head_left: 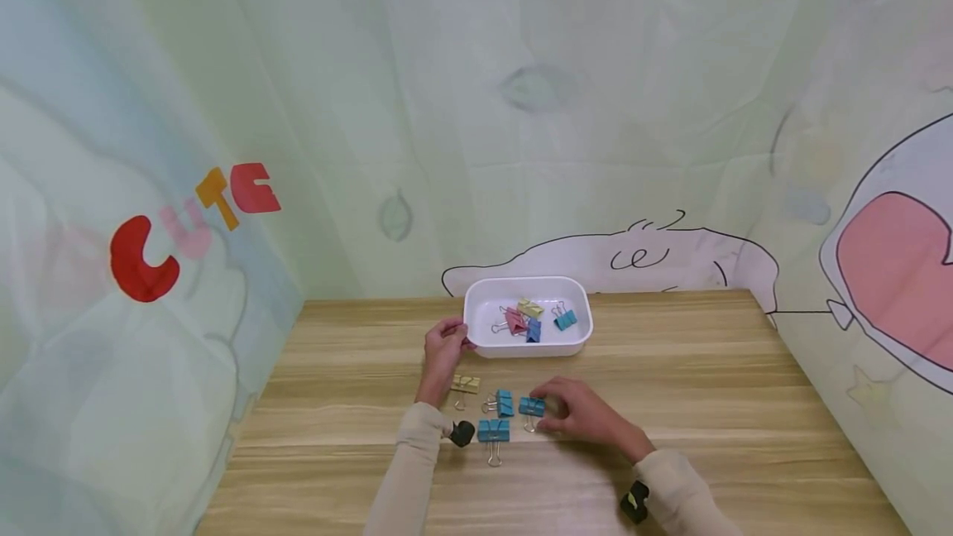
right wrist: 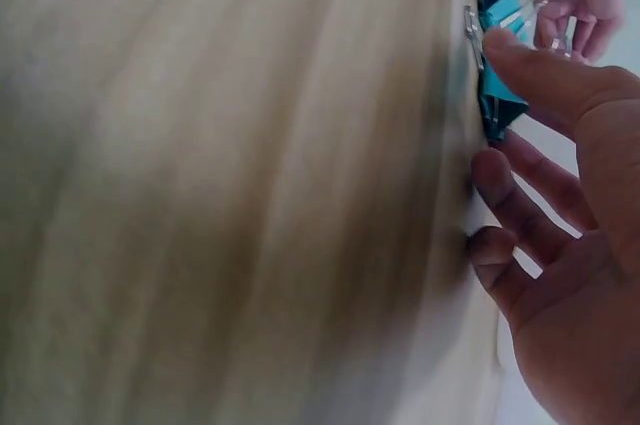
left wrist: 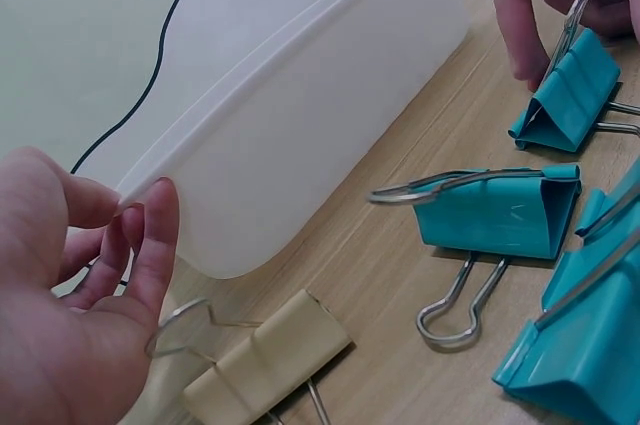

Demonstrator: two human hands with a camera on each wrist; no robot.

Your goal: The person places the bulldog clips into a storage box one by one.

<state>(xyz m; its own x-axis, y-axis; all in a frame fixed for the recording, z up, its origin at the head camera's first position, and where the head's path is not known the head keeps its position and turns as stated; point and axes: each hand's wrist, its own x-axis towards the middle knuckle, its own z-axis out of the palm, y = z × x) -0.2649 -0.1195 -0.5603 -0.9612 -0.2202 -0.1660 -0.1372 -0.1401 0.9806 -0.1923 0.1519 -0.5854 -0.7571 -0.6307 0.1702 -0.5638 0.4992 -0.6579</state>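
Observation:
My left hand pinches the left rim of a white plastic tray between thumb and fingers. My right hand has its thumb and index finger curled about a teal binder clip, which sits on the table. Left of that clip lie two more teal ones, a middle binder clip and a nearer binder clip. A beige binder clip lies beside my left wrist. Inside the tray are a pink binder clip, a yellow one, a blue one and a teal one.
The wood-grain table runs back to a printed cloth backdrop, close behind the tray. More cloth hangs along both sides. Black wrist devices are on both sleeves, one a camera at the right cuff.

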